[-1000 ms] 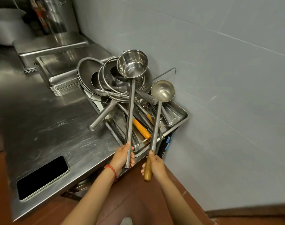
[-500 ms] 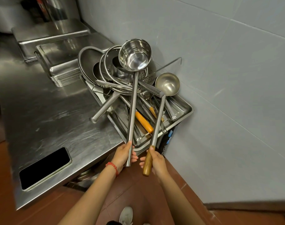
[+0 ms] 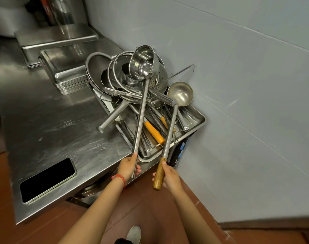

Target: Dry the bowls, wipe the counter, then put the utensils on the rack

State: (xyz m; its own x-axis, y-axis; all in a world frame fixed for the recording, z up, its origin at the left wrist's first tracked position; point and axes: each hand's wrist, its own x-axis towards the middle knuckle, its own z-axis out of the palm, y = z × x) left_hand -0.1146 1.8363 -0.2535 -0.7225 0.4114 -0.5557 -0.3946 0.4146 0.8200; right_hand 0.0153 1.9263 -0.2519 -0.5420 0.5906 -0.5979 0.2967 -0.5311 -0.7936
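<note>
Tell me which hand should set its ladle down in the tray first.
Right, probably. The right hand holds the small ladle over the tray's barer wall-side end; the left hand's deep ladle hangs above the piled strainers.

No text, brand or number can be read. A dark box (image 3: 181,152) under the tray's (image 3: 201,120) lower right corner bears blue and white marks, too small and too hidden to read.
</note>
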